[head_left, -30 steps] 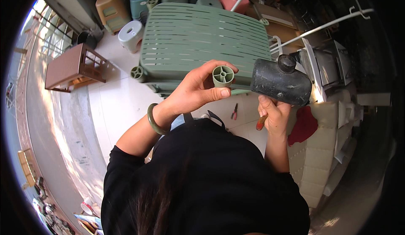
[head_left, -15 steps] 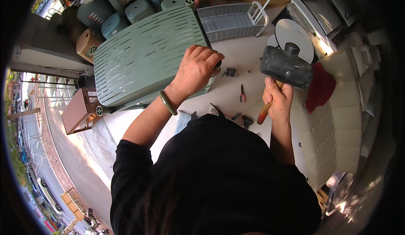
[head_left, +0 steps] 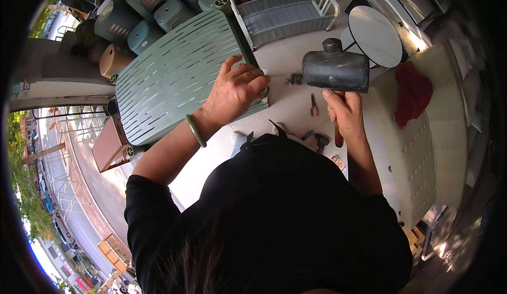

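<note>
My right hand (head_left: pixel 346 112) is closed around the wooden handle of a black rubber mallet (head_left: pixel 338 72), its head raised to the right of a green slatted shelf panel (head_left: pixel 174 72). A green bangle circles my left wrist. My left hand (head_left: pixel 235 89) is bent over the panel's near right corner, fingers curled. A small pale piece (head_left: pixel 265 72) shows at its fingertips, mostly hidden, so I cannot make out what it is. A round socket (head_left: pixel 222 1) sits at the panel's far right corner, beside a white pole (head_left: pixel 237 14).
Pliers (head_left: pixel 314 105), small dark parts (head_left: pixel 294 79) and a black tool (head_left: pixel 320 142) lie on the floor. A grey rack (head_left: pixel 285 19) stands behind. Stacked plastic stools (head_left: pixel 142 38) are at the far left. To the right are a cream padded seat (head_left: pixel 406 151), a red cloth (head_left: pixel 414 93) and a round white tabletop (head_left: pixel 376 35).
The mallet has shifted left and its head is now more level. My left hand's fingers have loosened and changed their hold at the corner, where a pale piece now shows. The view has shifted slightly.
</note>
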`<state>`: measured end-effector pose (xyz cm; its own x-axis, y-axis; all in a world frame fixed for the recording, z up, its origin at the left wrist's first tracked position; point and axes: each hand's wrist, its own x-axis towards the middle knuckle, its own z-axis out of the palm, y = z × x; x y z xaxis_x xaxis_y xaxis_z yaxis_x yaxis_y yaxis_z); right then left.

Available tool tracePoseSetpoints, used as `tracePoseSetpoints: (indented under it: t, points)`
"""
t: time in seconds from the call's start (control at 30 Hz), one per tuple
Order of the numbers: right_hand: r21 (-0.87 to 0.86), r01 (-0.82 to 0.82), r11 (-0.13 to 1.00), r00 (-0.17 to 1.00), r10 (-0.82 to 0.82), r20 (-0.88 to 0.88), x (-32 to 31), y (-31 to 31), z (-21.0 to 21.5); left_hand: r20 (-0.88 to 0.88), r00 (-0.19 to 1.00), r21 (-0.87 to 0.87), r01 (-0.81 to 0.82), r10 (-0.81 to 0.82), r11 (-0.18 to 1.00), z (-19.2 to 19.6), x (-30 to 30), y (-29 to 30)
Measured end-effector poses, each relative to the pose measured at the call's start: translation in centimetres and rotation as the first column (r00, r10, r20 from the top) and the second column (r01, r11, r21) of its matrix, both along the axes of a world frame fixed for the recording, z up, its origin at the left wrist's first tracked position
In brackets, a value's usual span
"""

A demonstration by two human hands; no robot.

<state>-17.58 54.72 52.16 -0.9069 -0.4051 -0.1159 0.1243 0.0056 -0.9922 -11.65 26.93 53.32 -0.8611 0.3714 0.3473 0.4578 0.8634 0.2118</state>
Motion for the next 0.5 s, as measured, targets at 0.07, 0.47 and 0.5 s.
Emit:
tracePoseSetpoints:
  t: [0.07,0.47,0.5]
  points:
    - [0.064,-0.064,0.996,0.998,0.064,-0.001,-0.3,-0.5,0.3,0.008,0.998,0.018,-0.062,0.062,0.998,-0.3,0.1,0.1]
    - [0.47,-0.205,0.859,0.781,0.433,-0.451,-1.6,-4.5,8.0,0.089,0.71,-0.205,-0.673,0.699,0.71,-1.7,6.8,-4.8]
    - [0.462,-0.141,0.876,0.758,0.396,-0.518,-1.4,-5.0,7.9,0.026,0.742,-0.153,-0.659,0.67,0.736,-2.2,7.0,-4.9]
